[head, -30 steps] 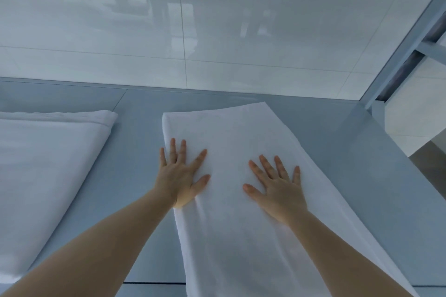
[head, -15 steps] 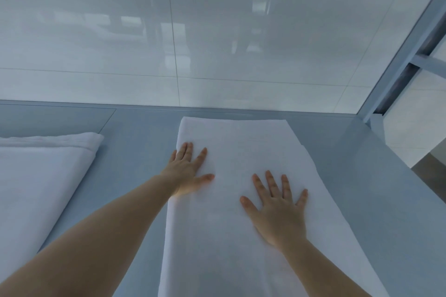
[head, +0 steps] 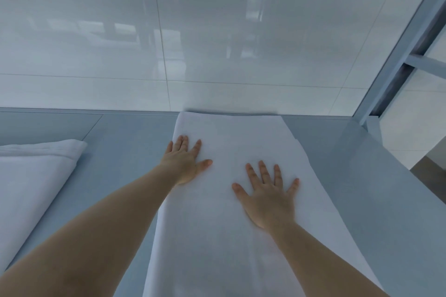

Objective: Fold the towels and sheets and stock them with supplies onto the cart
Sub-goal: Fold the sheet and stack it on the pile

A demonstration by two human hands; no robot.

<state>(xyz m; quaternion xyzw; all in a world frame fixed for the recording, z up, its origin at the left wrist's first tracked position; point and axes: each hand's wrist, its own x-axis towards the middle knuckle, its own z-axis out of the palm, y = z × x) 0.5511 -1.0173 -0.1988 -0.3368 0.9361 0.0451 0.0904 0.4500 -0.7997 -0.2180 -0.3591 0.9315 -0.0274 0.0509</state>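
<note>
The folded white towel point(head: 231, 212) lies flat on the grey table point(head: 386, 200), long axis running from the person toward the tiled wall point(head: 217, 43). Left hand point(head: 184, 160) and right hand point(head: 268, 196) press it, fingers straight and spread.

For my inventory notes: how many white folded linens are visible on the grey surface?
2: one folded sheet in the centre under both hands, one folded linen at the left edge, partly cut off. Others may lie outside the view.

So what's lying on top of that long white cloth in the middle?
Both hands lie flat on the long white cloth: the left hand near its left edge, the right hand nearer the middle. The grey table shows around it; whatever lies under the cloth is covered.
</note>
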